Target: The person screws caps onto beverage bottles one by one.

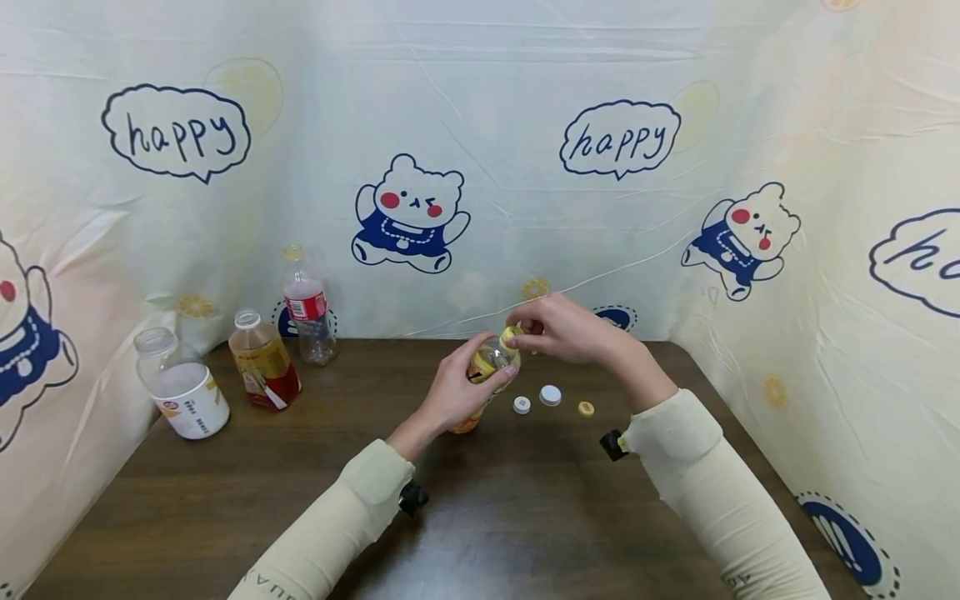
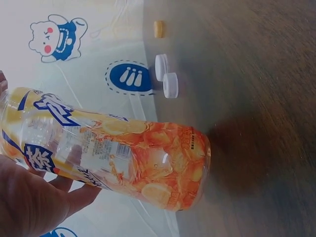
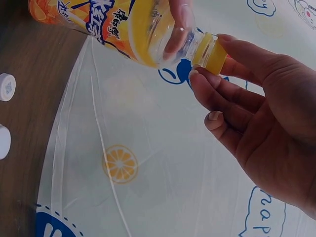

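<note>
A clear plastic bottle (image 2: 148, 163) with an orange and yellow label is held tilted above the table. My left hand (image 1: 459, 385) grips it round the upper body, fingers on one side and thumb on the other. On the bottle's neck sits a yellow cap (image 3: 215, 55), which my right hand (image 1: 558, 327) pinches between thumb and fingertips. The bottle looks empty of drink. Below my right hand, two white caps (image 1: 551, 395) and a yellow cap (image 1: 586, 409) lie on the wood.
At the left of the dark wooden table (image 1: 300, 483) stand a wide-mouthed jar (image 1: 197, 402), a bottle with a red and yellow label (image 1: 264, 367) and a clear bottle with a red label (image 1: 306, 307), all uncapped except perhaps the last. A printed curtain (image 1: 510, 225) hangs behind.
</note>
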### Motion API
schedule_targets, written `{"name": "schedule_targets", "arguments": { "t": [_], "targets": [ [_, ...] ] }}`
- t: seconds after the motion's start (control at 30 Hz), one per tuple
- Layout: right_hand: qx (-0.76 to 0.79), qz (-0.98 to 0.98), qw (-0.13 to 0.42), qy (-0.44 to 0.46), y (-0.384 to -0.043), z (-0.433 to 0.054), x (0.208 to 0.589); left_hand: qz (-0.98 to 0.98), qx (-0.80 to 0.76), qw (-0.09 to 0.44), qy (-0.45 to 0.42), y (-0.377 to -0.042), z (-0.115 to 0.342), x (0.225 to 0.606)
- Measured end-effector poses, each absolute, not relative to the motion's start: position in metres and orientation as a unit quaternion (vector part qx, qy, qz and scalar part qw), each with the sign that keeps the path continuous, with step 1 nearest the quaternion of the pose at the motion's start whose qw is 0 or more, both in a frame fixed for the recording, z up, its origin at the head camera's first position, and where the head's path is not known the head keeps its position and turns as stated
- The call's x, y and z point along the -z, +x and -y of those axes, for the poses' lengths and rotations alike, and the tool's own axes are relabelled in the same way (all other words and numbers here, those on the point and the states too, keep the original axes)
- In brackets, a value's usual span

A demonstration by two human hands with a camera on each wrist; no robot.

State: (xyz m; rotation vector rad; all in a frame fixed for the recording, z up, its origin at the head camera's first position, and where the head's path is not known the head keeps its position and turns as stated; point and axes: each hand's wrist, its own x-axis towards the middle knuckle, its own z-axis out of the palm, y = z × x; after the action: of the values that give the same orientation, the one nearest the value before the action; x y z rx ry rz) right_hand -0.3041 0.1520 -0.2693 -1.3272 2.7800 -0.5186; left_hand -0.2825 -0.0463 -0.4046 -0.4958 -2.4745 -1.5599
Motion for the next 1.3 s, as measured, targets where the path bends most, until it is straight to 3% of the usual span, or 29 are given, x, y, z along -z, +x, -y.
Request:
{"name": "schedule_targets", "arguments": {
  "t": [0.67,1.03,1.3],
  "targets": [
    [0.166,-0.868,0.020,-0.468,-0.3078,-0.1579,0.2687,0.832,0.530,0.066,-0.151,-0.2811,0.0458,0.4033],
    [0.112,-0.916,-0.056,-0.382,-0.2990,-0.1481,0.2744,0.832,0.528,0.057,-0.158,-0.2816,0.0465,0.4037],
    [0.121,-0.906,-0.020,-0.404,-0.2981,-0.1483,0.2690,0.832,0.528,0.062,-0.159,-0.2850,0.0482,0.4038]
  ]
}}
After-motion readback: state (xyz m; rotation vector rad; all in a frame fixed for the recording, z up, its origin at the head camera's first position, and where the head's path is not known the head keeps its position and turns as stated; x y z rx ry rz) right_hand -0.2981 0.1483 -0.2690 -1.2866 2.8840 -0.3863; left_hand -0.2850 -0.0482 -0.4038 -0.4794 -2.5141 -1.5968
